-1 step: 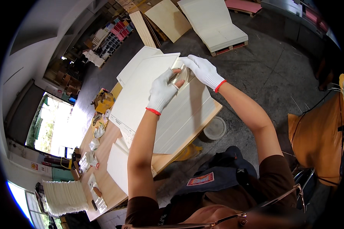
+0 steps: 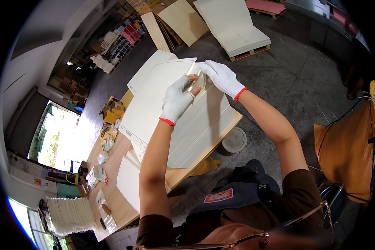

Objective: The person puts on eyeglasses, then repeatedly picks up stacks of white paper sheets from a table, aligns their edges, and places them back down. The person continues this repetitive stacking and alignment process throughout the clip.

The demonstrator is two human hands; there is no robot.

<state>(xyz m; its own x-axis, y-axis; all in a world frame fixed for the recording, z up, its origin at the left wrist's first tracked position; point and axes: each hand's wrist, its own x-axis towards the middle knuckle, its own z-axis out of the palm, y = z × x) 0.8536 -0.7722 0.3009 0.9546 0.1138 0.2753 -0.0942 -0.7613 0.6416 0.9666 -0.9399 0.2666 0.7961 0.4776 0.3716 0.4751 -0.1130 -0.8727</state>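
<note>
Both my hands wear white knitted gloves with red cuffs and meet near the far right edge of a stack of large white sheets (image 2: 154, 89). My left hand (image 2: 177, 98) is above the sheets' edge, its bare thumb and forefinger tips apart with a gap between them. Just past those tips, thin cream strips (image 2: 202, 84) curve in a loose bunch. My right hand (image 2: 223, 78) bends over the upper end of the strips, fingers closed together; its fingertips are partly hidden. Below the hands, more pale sheets with parallel lines (image 2: 200, 129) cover the table's right side.
The wooden table (image 2: 120, 191) carries smaller white sheets (image 2: 128, 179), plastic bags (image 2: 103, 157) and a yellow bag (image 2: 113, 111). A round grey bucket (image 2: 234, 140) stands on the floor by its right edge. Farther off, a pallet (image 2: 250, 53) bears white boards; an orange-brown sack (image 2: 348, 146) stands right.
</note>
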